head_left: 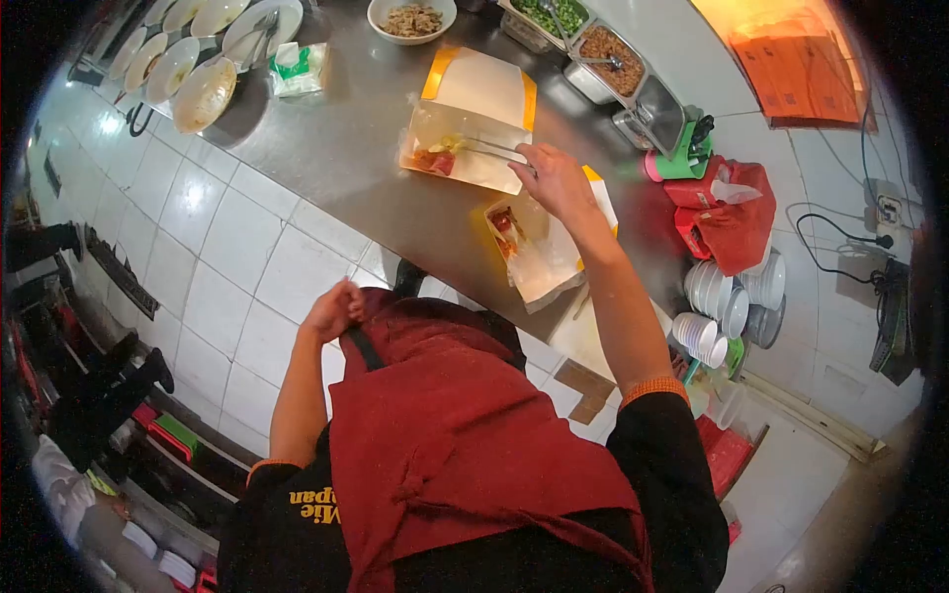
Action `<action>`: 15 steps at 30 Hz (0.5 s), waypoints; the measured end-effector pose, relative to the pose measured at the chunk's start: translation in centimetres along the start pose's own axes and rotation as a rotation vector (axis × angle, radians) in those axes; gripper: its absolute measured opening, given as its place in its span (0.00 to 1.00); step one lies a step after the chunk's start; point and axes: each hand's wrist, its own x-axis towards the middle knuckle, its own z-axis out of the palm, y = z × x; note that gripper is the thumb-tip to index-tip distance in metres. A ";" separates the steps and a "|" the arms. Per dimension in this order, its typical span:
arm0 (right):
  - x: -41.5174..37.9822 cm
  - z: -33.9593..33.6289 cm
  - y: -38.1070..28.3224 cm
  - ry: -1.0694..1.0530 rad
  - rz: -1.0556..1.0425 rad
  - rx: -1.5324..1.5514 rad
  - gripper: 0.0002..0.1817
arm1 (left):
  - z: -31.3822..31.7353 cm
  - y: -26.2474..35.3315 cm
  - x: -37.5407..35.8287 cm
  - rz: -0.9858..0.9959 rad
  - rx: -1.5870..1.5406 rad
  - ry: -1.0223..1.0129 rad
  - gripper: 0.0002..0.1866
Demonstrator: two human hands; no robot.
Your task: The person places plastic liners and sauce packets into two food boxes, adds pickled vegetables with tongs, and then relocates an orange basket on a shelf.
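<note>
My right hand (559,183) is closed around metal tongs (489,148), whose tips reach into an open takeaway box (474,114) with a yellow-edged lid. Red and yellowish food (435,158) lies in the left end of that box, at the tips. Nearer to me, below my right hand, a second open box (544,262) holds reddish-brown food (507,232) at its left side. My left hand (334,310) is curled closed by the edge of my red apron (474,425), close to a black strap (364,348). What its fingers hold, if anything, is hidden.
Both boxes rest on a steel table (336,148). A bowl of meat-like pieces (412,20) and metal trays of chopped greens (554,18) and brown mince (610,59) stand behind. Used dishes (203,94) and a tissue pack (299,69) are left; stacked bowls (712,296) and a red cloth (727,212) are right.
</note>
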 end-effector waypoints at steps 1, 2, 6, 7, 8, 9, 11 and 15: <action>0.2 -0.1 0.0 -0.016 -0.010 -0.040 0.12 | -2.5 -0.8 -0.2 0.017 -0.103 0.173 0.17; 0.1 -0.2 0.0 -0.015 -0.011 -0.041 0.12 | -6.6 -2.2 0.0 0.024 0.015 0.286 0.17; -0.6 -2.2 -0.8 0.075 0.008 0.022 0.11 | -16.7 -7.5 -1.8 -0.089 0.421 0.785 0.17; -1.2 -3.3 -1.5 0.109 0.059 0.074 0.10 | -17.2 -8.0 -2.5 -0.167 0.495 0.896 0.16; -2.0 -4.3 -2.1 0.111 0.065 0.072 0.10 | -17.8 -8.4 -3.3 -0.168 0.501 0.892 0.16; -3.0 -5.3 -2.8 0.181 0.130 0.124 0.10 | -18.2 -8.6 -3.9 -0.197 0.494 0.871 0.15; -5.6 -7.0 -3.9 0.254 0.207 0.171 0.10 | -18.5 -8.8 -4.0 -0.244 0.483 0.868 0.14; -11.8 -8.9 -5.7 0.245 0.403 0.155 0.10 | -17.3 -8.4 -2.2 -0.184 0.515 0.820 0.14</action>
